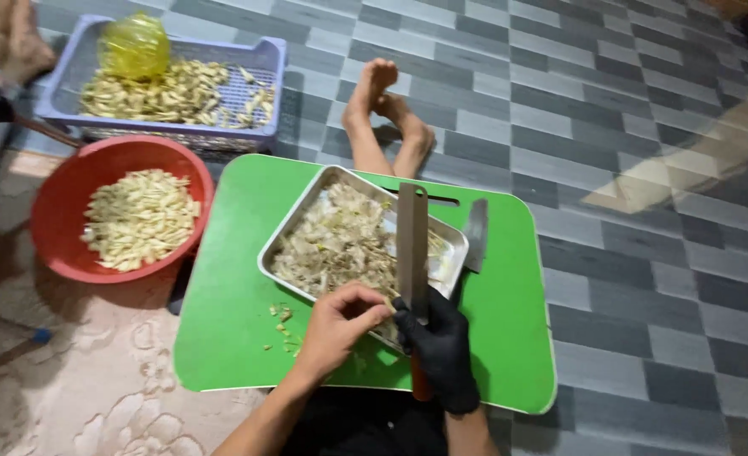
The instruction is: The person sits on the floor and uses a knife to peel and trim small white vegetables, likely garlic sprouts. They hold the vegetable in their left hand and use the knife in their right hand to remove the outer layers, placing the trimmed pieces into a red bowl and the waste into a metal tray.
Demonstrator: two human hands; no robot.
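My right hand [439,348], in a black glove, grips the orange handle of a cleaver [412,245] whose broad blade points away over a metal tray [310,209]. The tray is piled with pale chopped pieces and sits on a green board [509,329]. My bare left hand [340,325] rests at the tray's near edge, fingers pinched on some of the pale pieces next to the blade. A few scraps [281,325] lie on the board left of that hand.
A second knife [476,234] lies on the board right of the tray. A red bowl [53,203] of pale pieces stands at left, a lavender basket [268,63] with more and a yellow bag [134,44] behind. My bare feet [386,105] stretch past the board.
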